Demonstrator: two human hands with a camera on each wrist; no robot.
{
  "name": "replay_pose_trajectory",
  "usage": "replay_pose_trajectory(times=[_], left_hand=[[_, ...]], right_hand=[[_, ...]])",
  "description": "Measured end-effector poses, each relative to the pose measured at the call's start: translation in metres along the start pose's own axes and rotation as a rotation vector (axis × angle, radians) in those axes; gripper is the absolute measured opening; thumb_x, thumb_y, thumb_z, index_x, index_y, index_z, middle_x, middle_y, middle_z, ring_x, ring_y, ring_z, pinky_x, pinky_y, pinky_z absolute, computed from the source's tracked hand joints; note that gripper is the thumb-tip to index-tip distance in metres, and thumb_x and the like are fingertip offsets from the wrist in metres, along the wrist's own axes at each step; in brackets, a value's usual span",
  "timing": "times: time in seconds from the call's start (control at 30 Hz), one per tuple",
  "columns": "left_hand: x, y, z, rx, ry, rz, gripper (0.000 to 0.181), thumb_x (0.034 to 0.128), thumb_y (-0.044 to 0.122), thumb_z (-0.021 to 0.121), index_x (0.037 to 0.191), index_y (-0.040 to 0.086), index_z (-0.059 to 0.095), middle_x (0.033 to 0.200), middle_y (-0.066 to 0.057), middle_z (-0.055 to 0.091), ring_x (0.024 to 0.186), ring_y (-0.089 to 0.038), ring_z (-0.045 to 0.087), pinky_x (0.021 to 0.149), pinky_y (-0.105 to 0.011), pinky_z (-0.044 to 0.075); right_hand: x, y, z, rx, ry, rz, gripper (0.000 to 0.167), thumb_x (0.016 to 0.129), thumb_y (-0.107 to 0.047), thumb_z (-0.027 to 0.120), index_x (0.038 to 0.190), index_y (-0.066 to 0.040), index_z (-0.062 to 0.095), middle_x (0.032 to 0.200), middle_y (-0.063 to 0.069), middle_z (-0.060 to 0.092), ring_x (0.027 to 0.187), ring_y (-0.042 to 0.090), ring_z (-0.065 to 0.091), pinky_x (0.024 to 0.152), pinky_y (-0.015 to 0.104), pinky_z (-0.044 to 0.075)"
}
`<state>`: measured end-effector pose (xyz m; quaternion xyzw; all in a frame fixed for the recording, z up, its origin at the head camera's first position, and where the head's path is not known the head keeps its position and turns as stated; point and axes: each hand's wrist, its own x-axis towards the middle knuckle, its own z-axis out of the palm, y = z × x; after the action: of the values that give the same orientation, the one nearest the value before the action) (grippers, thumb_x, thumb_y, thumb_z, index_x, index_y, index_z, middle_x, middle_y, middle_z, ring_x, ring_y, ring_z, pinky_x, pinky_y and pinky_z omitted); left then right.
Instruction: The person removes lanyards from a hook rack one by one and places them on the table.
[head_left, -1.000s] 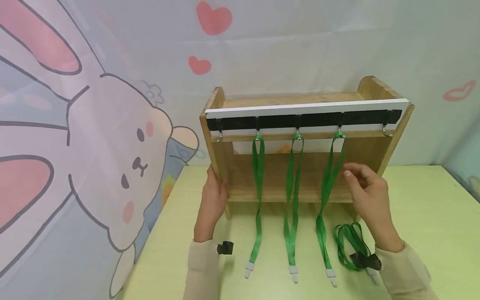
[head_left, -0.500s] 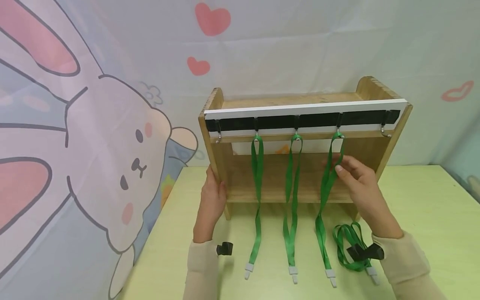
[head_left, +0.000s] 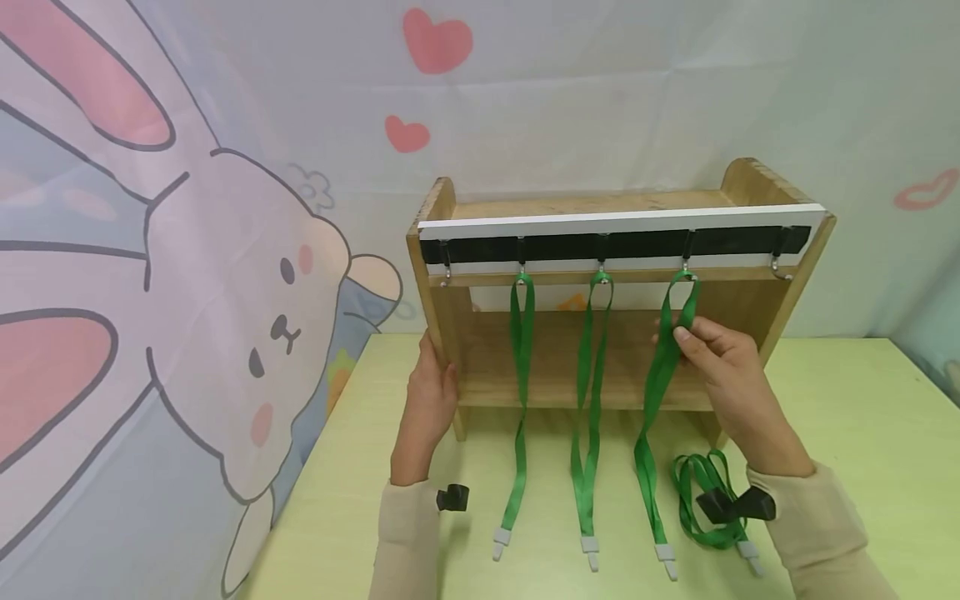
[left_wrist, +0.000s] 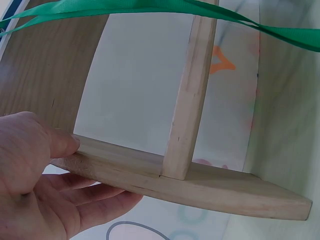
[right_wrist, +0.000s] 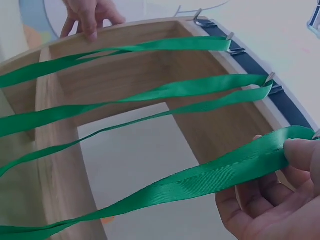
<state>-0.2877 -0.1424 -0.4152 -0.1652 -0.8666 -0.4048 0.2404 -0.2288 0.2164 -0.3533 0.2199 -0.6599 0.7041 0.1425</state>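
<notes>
Three green lanyards hang from the middle hooks of a wooden rack (head_left: 555, 350): a left one (head_left: 522, 333), a middle one (head_left: 583, 375) and a right one (head_left: 660, 375). The right hand (head_left: 731, 375) pinches the right lanyard just below its hook, thumb in front; the right wrist view shows the thumb on the green band (right_wrist: 240, 167). The left hand (head_left: 429, 396) grips the rack's left side panel, and in the left wrist view its thumb and fingers lie on either side of the wooden edge (left_wrist: 225, 192).
A fourth green lanyard (head_left: 712, 542) lies coiled on the pale green table (head_left: 847, 433), below the right forearm. The outermost left hook (head_left: 447, 273) and right hook (head_left: 778, 268) carry nothing. A printed cloth (head_left: 600, 100) hangs behind and at the left.
The right hand has moved left from beside the right lanyard and taken hold of its upper part. The left hand keeps its grip on the rack's side.
</notes>
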Motion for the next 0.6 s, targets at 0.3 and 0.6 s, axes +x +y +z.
replay_pose_trajectory(times=[0.3,0.6], left_hand=[[0.0007,0.0023,-0.0005,0.001,0.003,-0.007,0.061,0.1004,-0.005,0.05,0.153,-0.005,0.02,0.135,-0.037,0.049,0.117,-0.051,0.057,0.09,-0.061,0.051],[0.0007,0.0035,-0.001,-0.006,-0.002,-0.015,0.061,0.1008,-0.005,0.05,0.154,-0.005,0.02,0.136,-0.036,0.048,0.12,-0.051,0.055,0.093,-0.061,0.049]], right_hand=[[0.0067,-0.0019,-0.0031,0.099,-0.128,0.058,0.031,0.109,-0.012,0.045,0.126,0.0,0.068,0.112,0.003,0.073,0.108,0.013,0.068,0.096,0.024,0.049],[0.0077,-0.0089,-0.003,0.055,-0.038,0.054,0.02,0.104,-0.006,0.055,0.105,0.004,0.072,0.095,0.003,0.074,0.094,0.014,0.07,0.086,0.022,0.054]])
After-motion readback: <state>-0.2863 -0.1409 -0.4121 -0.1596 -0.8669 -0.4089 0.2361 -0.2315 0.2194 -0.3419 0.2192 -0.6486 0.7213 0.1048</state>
